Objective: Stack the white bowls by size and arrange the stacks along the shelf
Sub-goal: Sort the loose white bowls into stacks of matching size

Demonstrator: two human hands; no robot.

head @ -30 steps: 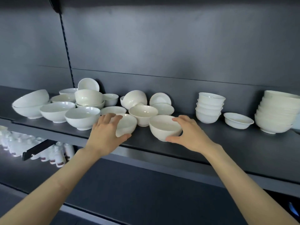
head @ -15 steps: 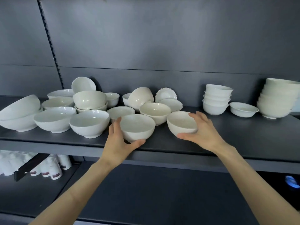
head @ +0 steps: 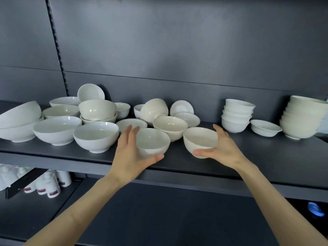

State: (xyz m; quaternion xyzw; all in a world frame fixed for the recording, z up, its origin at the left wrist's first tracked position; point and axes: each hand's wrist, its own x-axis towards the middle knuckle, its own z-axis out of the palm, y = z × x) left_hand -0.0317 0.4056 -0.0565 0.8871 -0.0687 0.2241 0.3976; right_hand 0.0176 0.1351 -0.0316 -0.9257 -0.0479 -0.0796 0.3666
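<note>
Two hands up, two bowls taken! My left hand [head: 131, 157] cupped the left bowl [head: 152, 141], thumb under its near side and fingers spread up its left wall. My right hand [head: 223, 150] held the right bowl [head: 199, 139] the same way, thumb at the foot and fingers behind the right wall. Both bowls sat near the front of the shelf [head: 266, 157], just apart from each other, and I could not tell whether either had left the surface. Counting on: two finished stacks stood at the right. The small stack [head: 237, 119] had four or five bowls, its rims running together, and the tall stack [head: 301, 121] was too blurred to count, with one shallow bowl [head: 265, 128] between them. Behind and left of my hands lay the jumble [head: 95, 137]. I made it sixteen pieces, among them a far-left pair [head: 17, 121], a nested pair [head: 97, 112] at the back, and three tipped on edge or on their side. A second ago the left bowl was tilted toward me, and now it stood level. It was already level half a second ago, and both grips and the gap between the two bowls had stayed the same.
</note>
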